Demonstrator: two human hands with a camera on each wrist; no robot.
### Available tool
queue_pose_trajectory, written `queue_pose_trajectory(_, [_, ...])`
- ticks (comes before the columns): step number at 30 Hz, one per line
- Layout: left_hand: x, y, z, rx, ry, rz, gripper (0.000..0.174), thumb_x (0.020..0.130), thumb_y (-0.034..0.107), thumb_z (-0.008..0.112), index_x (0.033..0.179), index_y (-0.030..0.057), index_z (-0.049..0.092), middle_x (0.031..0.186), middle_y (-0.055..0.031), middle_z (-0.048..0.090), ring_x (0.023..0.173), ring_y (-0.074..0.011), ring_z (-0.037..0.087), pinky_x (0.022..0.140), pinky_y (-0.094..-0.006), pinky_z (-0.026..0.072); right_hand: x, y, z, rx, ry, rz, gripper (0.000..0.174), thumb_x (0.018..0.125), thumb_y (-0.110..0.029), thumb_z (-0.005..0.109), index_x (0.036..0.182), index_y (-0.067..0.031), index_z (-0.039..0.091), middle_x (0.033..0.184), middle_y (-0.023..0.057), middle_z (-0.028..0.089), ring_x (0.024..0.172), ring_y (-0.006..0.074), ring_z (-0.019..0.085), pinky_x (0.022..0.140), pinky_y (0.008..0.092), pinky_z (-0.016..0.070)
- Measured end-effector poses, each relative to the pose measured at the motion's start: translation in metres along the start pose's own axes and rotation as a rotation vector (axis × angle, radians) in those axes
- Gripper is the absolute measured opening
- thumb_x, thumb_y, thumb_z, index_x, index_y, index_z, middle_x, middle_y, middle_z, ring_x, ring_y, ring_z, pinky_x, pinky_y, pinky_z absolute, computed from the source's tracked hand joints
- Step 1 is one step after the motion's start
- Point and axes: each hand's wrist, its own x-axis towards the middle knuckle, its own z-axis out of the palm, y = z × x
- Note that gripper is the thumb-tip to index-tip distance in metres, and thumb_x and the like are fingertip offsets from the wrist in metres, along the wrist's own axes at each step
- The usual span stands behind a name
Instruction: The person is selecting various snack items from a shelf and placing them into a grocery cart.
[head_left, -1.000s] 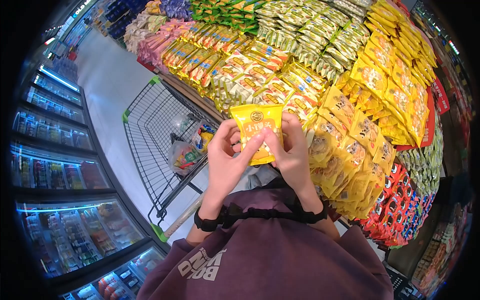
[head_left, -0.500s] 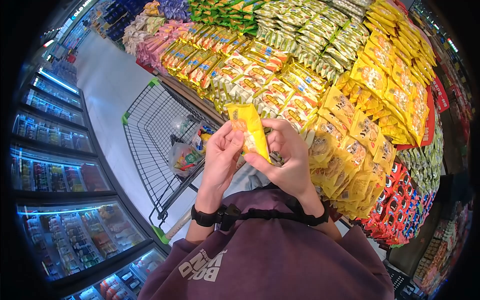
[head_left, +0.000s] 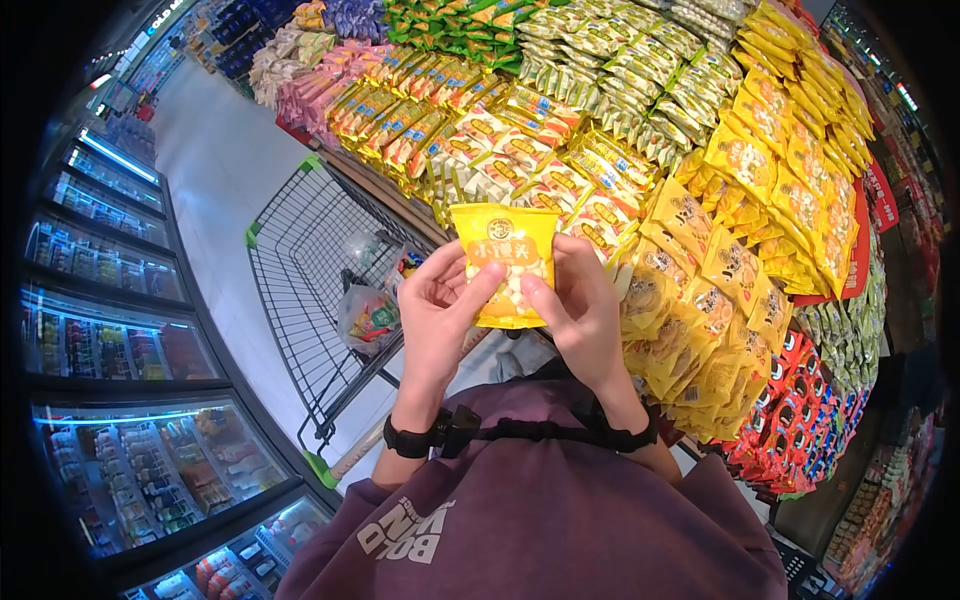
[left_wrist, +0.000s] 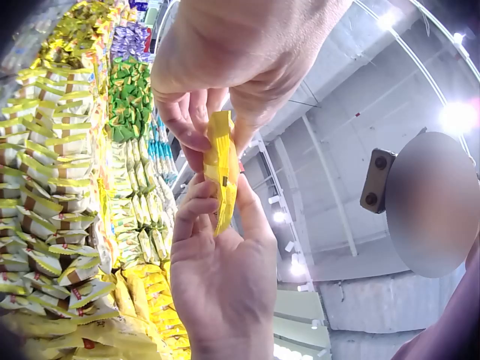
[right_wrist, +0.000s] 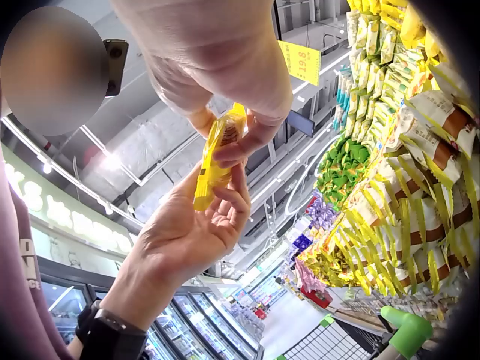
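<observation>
A small yellow snack bag (head_left: 505, 225) with white lettering and pictures of pale round biscuits is held up in front of the chest, its printed front facing the head camera. My left hand (head_left: 432, 310) pinches its left edge, thumb on the front and fingers behind. On the opposite edge my right hand (head_left: 588, 315) grips it the same way. Seen edge-on in the left wrist view, the bag (left_wrist: 222, 176) looks plump between both hands. The right wrist view also shows the bag (right_wrist: 214, 161) between the fingers of both hands.
Yellow bags (head_left: 700, 270) are heaped to the right, with red packets (head_left: 775, 410) below. Rows of wrapped snacks (head_left: 530, 150) fill the display ahead. At left stand a shopping cart (head_left: 300, 260) holding a plastic bag (head_left: 368, 318), and glass-door freezers (head_left: 120, 340).
The bag was turned edgeways half a second ago, with the right hand's fingers spread away from it. Its front now faces up again, and both hands hold its sides.
</observation>
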Motion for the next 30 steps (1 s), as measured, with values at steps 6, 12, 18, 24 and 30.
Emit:
queue_pose_trajectory(6, [-0.002, -0.003, -0.002, 0.044, -0.046, 0.062, 0.034, 0.087, -0.002, 0.070, 0.119, -0.0078, 0.059, 0.113, -0.0137, 0.067, 0.103, -0.0157, 0.065, 0.091, -0.0293, 0.0528, -0.003, 0.002, -0.011, -0.225, -0.027, -0.028, 0.029, 0.085, -0.003, 0.071, 0.111, -0.0013, 0.058, 0.099, 0.0080, 0.068, 0.092, 0.0102, 0.064, 0.080, 0.0261, 0.0517])
queue_pose_trajectory(12, [0.001, -0.006, -0.010, 0.179, -0.141, 0.197, 0.029, 0.074, -0.008, 0.077, 0.102, -0.0028, 0.069, 0.112, -0.0160, 0.069, 0.106, -0.0234, 0.066, 0.096, -0.0338, 0.0500, 0.002, -0.002, -0.018, -0.296, -0.080, -0.180, 0.026, 0.075, 0.007, 0.067, 0.099, -0.0028, 0.063, 0.102, 0.0100, 0.069, 0.102, 0.0193, 0.066, 0.091, 0.0320, 0.0503])
queue_pose_trajectory(18, [0.004, -0.012, -0.013, 0.291, -0.230, 0.370, 0.024, 0.067, -0.013, 0.074, 0.084, 0.0029, 0.074, 0.104, -0.0124, 0.073, 0.110, -0.0276, 0.064, 0.098, -0.0392, 0.0478, 0.002, 0.002, -0.022, -0.283, -0.096, -0.254, 0.030, 0.067, 0.013, 0.064, 0.092, -0.0032, 0.061, 0.107, 0.0119, 0.069, 0.110, 0.0265, 0.065, 0.095, 0.0348, 0.0486])
queue_pose_trajectory(24, [0.003, -0.012, -0.013, 0.347, -0.235, 0.377, 0.022, 0.065, -0.015, 0.072, 0.077, 0.0044, 0.075, 0.100, -0.0103, 0.074, 0.110, -0.0273, 0.063, 0.097, -0.0393, 0.0477, 0.000, 0.002, -0.024, -0.335, -0.112, -0.265, 0.029, 0.065, 0.014, 0.065, 0.087, -0.0036, 0.060, 0.109, 0.0114, 0.069, 0.113, 0.0292, 0.063, 0.097, 0.0371, 0.0477])
queue_pose_trajectory(30, [0.002, -0.012, -0.012, 0.378, -0.246, 0.388, 0.022, 0.065, -0.014, 0.071, 0.075, 0.0047, 0.075, 0.100, -0.0099, 0.075, 0.110, -0.0273, 0.063, 0.096, -0.0398, 0.0478, 0.000, 0.002, -0.025, -0.349, -0.118, -0.289, 0.029, 0.064, 0.014, 0.064, 0.086, -0.0037, 0.059, 0.108, 0.0116, 0.069, 0.112, 0.0288, 0.063, 0.096, 0.0364, 0.0484])
